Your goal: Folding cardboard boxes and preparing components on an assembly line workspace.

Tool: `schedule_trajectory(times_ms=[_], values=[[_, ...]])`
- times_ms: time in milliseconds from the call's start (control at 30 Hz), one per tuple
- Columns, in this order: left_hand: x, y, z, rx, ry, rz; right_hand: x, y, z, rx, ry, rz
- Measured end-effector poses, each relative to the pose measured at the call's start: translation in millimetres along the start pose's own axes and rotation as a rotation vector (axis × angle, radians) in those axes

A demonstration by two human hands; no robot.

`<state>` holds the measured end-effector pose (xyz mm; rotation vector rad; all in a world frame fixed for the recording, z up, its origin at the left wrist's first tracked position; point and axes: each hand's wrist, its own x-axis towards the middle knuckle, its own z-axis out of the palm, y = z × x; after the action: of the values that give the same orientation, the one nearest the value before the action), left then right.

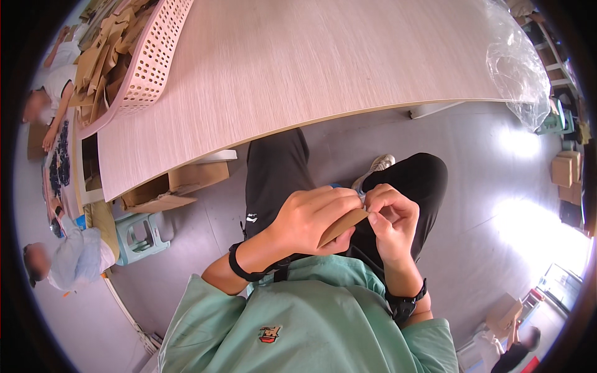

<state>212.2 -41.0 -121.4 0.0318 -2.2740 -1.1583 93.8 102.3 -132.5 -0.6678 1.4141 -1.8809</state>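
Note:
Above my lap, my left hand [314, 214] is closed round a small folded piece of brown cardboard [343, 227], with the thumb under its lower side. The curled fingers and thumb of my right hand [393, 221] pinch at the cardboard's upper right corner. Both hands are close together, nearly touching. What lies inside the left palm is hidden, and a bit of blue and white shows behind the knuckles, too small to name.
Ahead stands a wood-grain table [298, 56]. A pink perforated basket [149, 62] on its left holds cardboard pieces [102, 53]; clear plastic film [519, 65] hangs off its right corner. A cardboard box [199, 177] sits beneath, near a green stool [140, 237]. Other people work at left and lower right.

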Motion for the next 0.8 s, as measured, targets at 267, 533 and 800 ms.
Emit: schedule_trajectory(times_ms=[267, 533, 800], values=[[-5.3, 2.8, -2.9, -0.246, 0.028, -0.259, -1.9, -2.2, 20.3, -0.126, 0.144, 0.021], [-5.3, 10.0, -17.2, -0.658, 0.064, -0.693, 8.2, 5.2, 30.6, -0.741, 0.11, -0.499], [-4.3, 2.0, -31.0, -1.123, 0.135, -1.03, 19.8, 9.1, 22.1, -0.913, 0.024, -0.752]])
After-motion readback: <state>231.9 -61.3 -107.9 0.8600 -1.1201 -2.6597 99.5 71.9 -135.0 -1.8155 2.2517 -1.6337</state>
